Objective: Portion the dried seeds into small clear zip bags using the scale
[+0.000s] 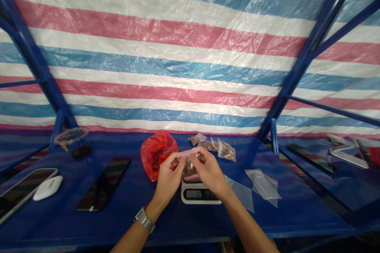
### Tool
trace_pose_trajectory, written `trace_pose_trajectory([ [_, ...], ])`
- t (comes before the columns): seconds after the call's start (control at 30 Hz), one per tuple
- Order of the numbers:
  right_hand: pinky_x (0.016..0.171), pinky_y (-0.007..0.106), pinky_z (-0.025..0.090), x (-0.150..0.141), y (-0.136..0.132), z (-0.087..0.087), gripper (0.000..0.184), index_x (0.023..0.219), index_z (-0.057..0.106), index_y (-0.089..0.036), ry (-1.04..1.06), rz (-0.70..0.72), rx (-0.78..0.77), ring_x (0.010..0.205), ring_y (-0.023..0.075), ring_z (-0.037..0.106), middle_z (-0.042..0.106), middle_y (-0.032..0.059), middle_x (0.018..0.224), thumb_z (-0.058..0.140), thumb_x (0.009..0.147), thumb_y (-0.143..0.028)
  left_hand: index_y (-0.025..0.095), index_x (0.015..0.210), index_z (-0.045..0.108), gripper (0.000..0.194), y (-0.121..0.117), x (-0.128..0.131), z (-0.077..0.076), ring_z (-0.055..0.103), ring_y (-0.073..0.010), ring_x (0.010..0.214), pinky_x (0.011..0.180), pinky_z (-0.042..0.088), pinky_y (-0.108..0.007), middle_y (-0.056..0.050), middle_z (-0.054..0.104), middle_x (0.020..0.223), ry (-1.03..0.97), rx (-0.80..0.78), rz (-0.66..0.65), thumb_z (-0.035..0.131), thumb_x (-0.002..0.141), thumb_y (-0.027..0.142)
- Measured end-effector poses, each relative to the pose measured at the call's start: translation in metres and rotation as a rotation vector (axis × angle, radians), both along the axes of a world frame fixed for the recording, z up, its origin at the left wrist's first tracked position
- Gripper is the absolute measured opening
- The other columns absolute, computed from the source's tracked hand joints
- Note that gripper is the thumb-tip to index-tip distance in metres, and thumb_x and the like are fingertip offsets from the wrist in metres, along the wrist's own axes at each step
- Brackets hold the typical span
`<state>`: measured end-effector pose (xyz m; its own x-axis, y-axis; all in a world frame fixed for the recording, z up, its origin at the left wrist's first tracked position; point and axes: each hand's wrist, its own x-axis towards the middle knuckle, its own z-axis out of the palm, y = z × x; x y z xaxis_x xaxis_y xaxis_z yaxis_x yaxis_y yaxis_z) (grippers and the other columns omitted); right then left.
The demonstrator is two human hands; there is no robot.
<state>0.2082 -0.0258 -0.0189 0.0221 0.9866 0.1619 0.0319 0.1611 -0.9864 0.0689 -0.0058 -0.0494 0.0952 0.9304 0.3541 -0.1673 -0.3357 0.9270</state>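
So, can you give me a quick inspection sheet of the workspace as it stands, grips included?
surface: blue table, glossy, reflecting the tarp.
job's things: small clear plastic bag of brown pieces, over a digital scale; filled bags behind; empty clear bags to the right; red plastic bag holding brown pieces.
clutter: phone, tablet, white mouse, round clear lidded container.
grips: left hand, wearing a metal wristwatch, and right hand both pinch the small bag's top edge.
cables: nothing seen.
surroundings: striped tarp on a blue metal frame.
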Motion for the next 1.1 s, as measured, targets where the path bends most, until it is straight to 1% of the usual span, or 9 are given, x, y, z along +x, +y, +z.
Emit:
trace_pose_trajectory([
  [0.27, 0.061, 0.029, 0.057, 0.005, 0.001, 0.0, 0.038, 0.091, 0.065, -0.022, -0.143, -0.066, 0.073, 0.07, 0.017, 0.057, 0.061, -0.0003, 0.076, 0.067, 0.086, -0.059, 0.02, 0.092, 0.074, 0.022, 0.0, 0.008, 0.002, 0.074, -0.0222, 0.093, 0.088, 0.057, -0.032, -0.006, 0.079, 0.096, -0.052, -0.013, 0.023, 0.075, 0.085, 0.041],
  [0.47, 0.053, 0.03, 0.058, -0.003, -0.006, 0.009, 0.041, 0.101, 0.065, -0.022, -0.066, 0.036, -0.06, 0.071, 0.0183, 0.057, 0.057, -0.0004, 0.08, 0.066, 0.085, -0.06, 0.02, 0.083, 0.073, 0.022, -0.004, 0.0, 0.008, 0.072, -0.0195, 0.091, 0.086, 0.055, -0.029, -0.003, 0.077, 0.09, -0.091, -0.077, 0.042, 0.076, 0.082, 0.041],
  [0.57, 0.062, 0.031, 0.057, -0.005, -0.005, 0.013, 0.033, 0.093, 0.068, -0.02, -0.155, 0.012, 0.037, 0.071, 0.017, 0.057, 0.061, 0.0006, 0.08, 0.064, 0.088, -0.053, 0.019, 0.079, 0.072, 0.023, -0.003, -0.008, 0.011, 0.071, -0.0198, 0.093, 0.088, 0.054, -0.029, -0.004, 0.077, 0.095, -0.077, -0.071, 0.016, 0.078, 0.081, 0.041],
  [0.7, 0.074, 0.032, 0.053, -0.003, -0.001, 0.018, 0.029, 0.088, 0.07, -0.019, -0.232, -0.003, 0.198, 0.076, 0.0173, 0.059, 0.067, 0.002, 0.081, 0.064, 0.091, -0.047, 0.018, 0.087, 0.074, 0.028, -0.002, -0.02, 0.014, 0.071, -0.02, 0.086, 0.082, 0.054, -0.029, -0.004, 0.077, 0.088, 0.057, 0.002, -0.028, 0.071, 0.088, 0.046],
  [0.77, 0.07, 0.031, 0.053, -0.005, -0.001, 0.02, 0.032, 0.09, 0.07, -0.02, -0.156, 0.053, 0.097, 0.075, 0.0177, 0.061, 0.068, 0.0016, 0.082, 0.068, 0.088, -0.052, 0.018, 0.091, 0.075, 0.031, -0.002, -0.027, 0.015, 0.07, -0.0203, 0.086, 0.081, 0.054, -0.029, -0.005, 0.077, 0.089, 0.142, 0.052, 0.01, 0.066, 0.092, 0.047],
  [0.87, 0.06, 0.03, 0.053, -0.01, -0.001, 0.022, 0.041, 0.098, 0.07, -0.023, -0.012, 0.134, -0.17, 0.072, 0.0192, 0.065, 0.07, 0.0011, 0.086, 0.073, 0.081, -0.06, 0.018, 0.094, 0.076, 0.033, -0.002, -0.035, 0.016, 0.07, -0.021, 0.088, 0.083, 0.054, -0.03, -0.006, 0.077, 0.093, 0.25, 0.098, 0.084, 0.061, 0.096, 0.047],
  [0.9, 0.058, 0.029, 0.052, -0.01, 0.0, 0.022, 0.043, 0.098, 0.07, -0.022, 0.004, 0.138, -0.19, 0.071, 0.0191, 0.065, 0.07, 0.0011, 0.086, 0.075, 0.08, -0.061, 0.019, 0.097, 0.076, 0.033, -0.002, -0.036, 0.016, 0.07, -0.0217, 0.092, 0.087, 0.053, -0.031, -0.006, 0.077, 0.096, 0.273, 0.115, 0.101, 0.059, 0.097, 0.047],
  [1.03, 0.058, 0.026, 0.047, 0.001, 0.015, 0.011, 0.041, 0.086, 0.071, -0.019, 0.002, -0.046, 0.005, 0.062, 0.0145, 0.059, 0.065, -0.0011, 0.07, 0.077, 0.078, -0.059, 0.023, 0.13, 0.063, 0.038, 0.001, -0.038, 0.014, 0.065, -0.0226, 0.113, 0.101, 0.05, -0.035, -0.009, 0.068, 0.126, 0.292, 0.199, 0.288, 0.059, 0.097, 0.043],
  [1.1, 0.058, 0.027, 0.049, 0.014, 0.025, 0.0, 0.043, 0.09, 0.069, -0.019, 0.086, -0.155, 0.013, 0.062, 0.0155, 0.063, 0.069, 0.0005, 0.077, 0.076, 0.078, -0.059, 0.024, 0.137, 0.056, 0.044, 0.003, -0.04, 0.013, 0.063, -0.0222, 0.112, 0.1, 0.05, -0.036, -0.01, 0.064, 0.13, 0.279, 0.209, 0.4, 0.059, 0.097, 0.043],
])
